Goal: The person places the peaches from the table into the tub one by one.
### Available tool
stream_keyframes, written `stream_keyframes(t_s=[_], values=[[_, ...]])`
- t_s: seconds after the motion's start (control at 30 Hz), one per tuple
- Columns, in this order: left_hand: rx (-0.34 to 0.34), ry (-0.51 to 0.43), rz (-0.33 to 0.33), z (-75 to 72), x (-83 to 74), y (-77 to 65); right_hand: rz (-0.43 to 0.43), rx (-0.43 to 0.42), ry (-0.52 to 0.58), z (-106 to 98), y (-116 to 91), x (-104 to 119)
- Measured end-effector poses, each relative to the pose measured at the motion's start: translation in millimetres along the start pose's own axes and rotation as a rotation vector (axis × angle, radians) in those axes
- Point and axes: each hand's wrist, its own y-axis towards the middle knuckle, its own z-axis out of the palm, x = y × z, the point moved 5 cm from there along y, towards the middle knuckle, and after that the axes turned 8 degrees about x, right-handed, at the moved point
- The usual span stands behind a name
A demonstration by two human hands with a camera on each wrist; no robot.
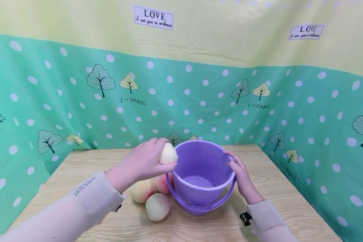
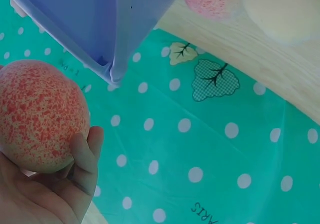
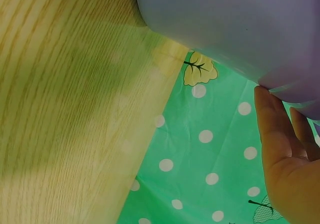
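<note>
left hand holding peach, right hand on bucket

A light wood-grain tabletop. On it, slightly right of centre, stands a purple plastic bucket, its handle lowered at six o'clock. Taking the bucket as clock centre, three peaches cluster beside it: a pinkish-red peach nearest, around nine; a large creamy-yellow peach with red blush, between eight and nine; a pale, pink-speckled peach at eight.
</note>
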Motion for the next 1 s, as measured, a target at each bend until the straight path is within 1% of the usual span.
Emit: stream_keyframes(t_s=[0.27, 0.43, 0.6, 0.83, 1.0], values=[[-0.016, 0.001, 0.004, 1.1, -3.5, 2.9, 0.005, -0.004, 0.006, 0, 1, -2], [-0.026, -0.001, 0.012, 2.3, -4.4, 6.6, -0.02, -0.006, -0.004, -1, 0, -1], [-0.025, -0.022, 0.006, 4.6, -4.5, 11.4, -0.043, -0.014, -0.005, -1, -2, 0], [-0.036, -0.046, 0.023, 7.3, -8.5, 19.0, -0.006, 0.011, -0.009, -1, 0, 0], [-0.033, -0.066, 0.032, 7.6, -13.6, 23.7, 0.005, 0.011, -0.009, 0, 0, 0]])
